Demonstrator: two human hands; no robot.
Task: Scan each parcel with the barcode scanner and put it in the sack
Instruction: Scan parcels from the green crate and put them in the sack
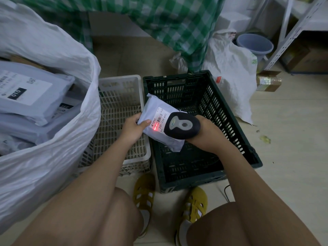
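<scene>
My left hand [135, 127] grips a small grey parcel [156, 110] by its left edge, thumb on top, above the gap between two crates. A white label with a barcode faces up on the parcel. My right hand [206, 134] holds the black barcode scanner [182, 125] just over the parcel's right side. A red scan line glows on the label near its lower left end. The big white sack [58, 139] stands open at the left, with several grey labelled parcels [30, 93] inside.
A white slotted crate [120, 96] and a dark green crate [209, 96] sit side by side on the floor ahead of my knees and yellow sandals. Behind are a green checked bag, a white woven sack, a blue bucket [254, 44], a small taped box and metal shelving.
</scene>
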